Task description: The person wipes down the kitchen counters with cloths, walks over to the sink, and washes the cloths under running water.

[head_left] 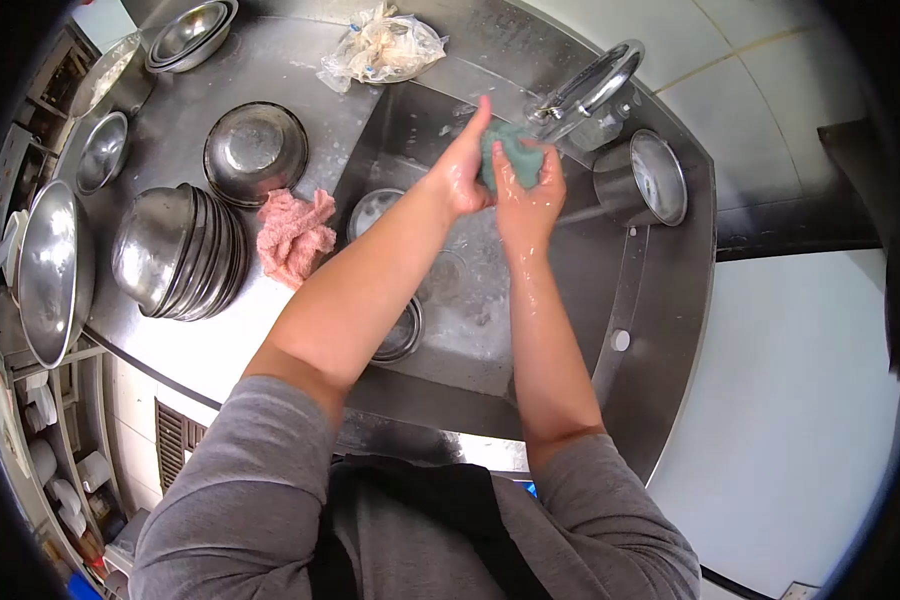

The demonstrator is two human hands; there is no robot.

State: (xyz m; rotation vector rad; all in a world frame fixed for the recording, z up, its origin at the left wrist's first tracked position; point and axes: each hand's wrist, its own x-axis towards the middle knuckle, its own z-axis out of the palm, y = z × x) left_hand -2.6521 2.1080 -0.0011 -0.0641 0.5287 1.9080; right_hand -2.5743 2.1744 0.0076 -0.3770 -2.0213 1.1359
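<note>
Over the sink (630, 270), a bunched green scouring pad (511, 158) is held between my two hands, just under the tap (600, 90). My left hand (465, 168) cups its left side, thumb pointing up, with the other fingers mostly hidden. From the near side, my right hand (530, 200) presses on the pad with its fingers closed around it. Water wets my hands and right forearm. Below my arms in the basin lie metal bowls (400, 332), partly hidden by my left forearm.
A pink cloth (295, 237) lies left of the sink beside stacked metal bowls (175, 250) and an upturned bowl (256, 152). A plastic bag (385, 45) sits behind the basin. A metal pot (645, 180) stands at the right rim, near a white cap (621, 341).
</note>
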